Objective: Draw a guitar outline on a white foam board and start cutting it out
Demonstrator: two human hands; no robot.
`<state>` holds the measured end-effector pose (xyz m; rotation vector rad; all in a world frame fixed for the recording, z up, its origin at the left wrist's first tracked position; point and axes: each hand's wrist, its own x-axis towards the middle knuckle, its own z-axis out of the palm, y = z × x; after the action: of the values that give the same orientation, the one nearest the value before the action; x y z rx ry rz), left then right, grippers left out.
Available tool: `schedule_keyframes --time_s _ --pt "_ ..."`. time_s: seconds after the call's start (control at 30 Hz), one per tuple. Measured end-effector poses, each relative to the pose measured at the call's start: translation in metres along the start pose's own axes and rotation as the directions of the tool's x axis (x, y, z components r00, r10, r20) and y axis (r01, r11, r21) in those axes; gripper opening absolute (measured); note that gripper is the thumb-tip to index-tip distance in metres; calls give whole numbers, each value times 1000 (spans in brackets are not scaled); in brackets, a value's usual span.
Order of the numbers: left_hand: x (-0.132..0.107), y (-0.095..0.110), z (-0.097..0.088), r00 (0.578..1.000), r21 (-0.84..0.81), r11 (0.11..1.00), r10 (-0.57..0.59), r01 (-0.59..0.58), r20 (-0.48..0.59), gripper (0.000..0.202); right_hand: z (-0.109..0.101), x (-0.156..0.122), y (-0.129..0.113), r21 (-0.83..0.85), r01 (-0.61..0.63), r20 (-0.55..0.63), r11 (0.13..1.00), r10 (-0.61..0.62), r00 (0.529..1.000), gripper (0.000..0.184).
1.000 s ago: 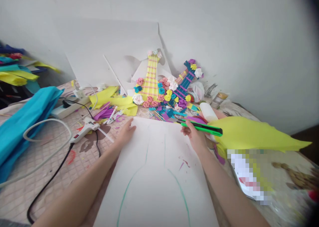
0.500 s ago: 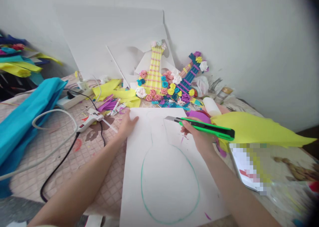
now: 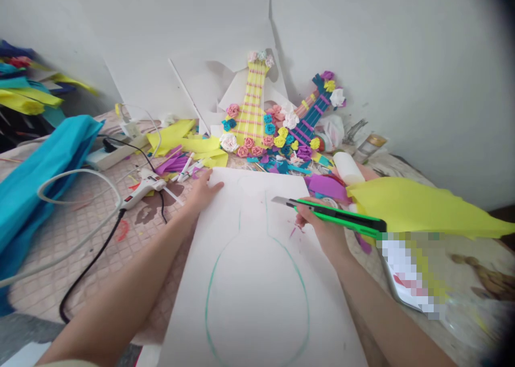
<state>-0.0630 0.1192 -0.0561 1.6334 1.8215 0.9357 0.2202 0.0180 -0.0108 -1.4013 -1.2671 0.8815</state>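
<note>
A large white board (image 3: 257, 281) lies on the table before me, with a green guitar-shaped outline (image 3: 300, 273) drawn on it. My left hand (image 3: 201, 191) rests flat on the board's far left corner, fingers stretched out. My right hand (image 3: 319, 225) is closed round a green utility knife (image 3: 341, 219), held above the board's right edge. The knife's blade (image 3: 281, 200) is out and points left toward the outline's neck.
Two flower-decorated paper guitars (image 3: 251, 117) (image 3: 311, 120) lean on white boards by the wall. A glue gun (image 3: 142, 187) with black cable lies left, beside a power strip (image 3: 115, 155) and blue paper (image 3: 44, 174). Yellow paper (image 3: 418, 208) and a white tube (image 3: 346, 168) lie right.
The view shifted and the whole oval outline came into sight. My right hand brought the knife in over the board with its blade out. My left hand stayed on the corner.
</note>
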Motion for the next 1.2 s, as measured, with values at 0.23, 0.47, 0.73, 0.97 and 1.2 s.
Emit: schedule_keyframes --time_s 0.23,0.47,0.73,0.97,1.2 --pt "2 2 -4 998 67 997 46 -50 52 62 -18 -20 12 -138 118 106 983 -104 989 24" --pt "8 -1 2 994 95 992 81 -88 71 60 -25 -28 38 -224 243 229 944 -191 955 15" --pt "6 3 1 995 122 988 85 -91 54 64 -23 -27 41 -263 306 263 915 -238 935 15" --pt "8 -3 3 995 131 987 87 -93 50 66 -24 -27 39 -272 315 250 909 -250 936 15" --pt "8 -2 2 995 150 984 96 -101 37 66 -24 -27 37 -290 330 258 898 -258 931 17"
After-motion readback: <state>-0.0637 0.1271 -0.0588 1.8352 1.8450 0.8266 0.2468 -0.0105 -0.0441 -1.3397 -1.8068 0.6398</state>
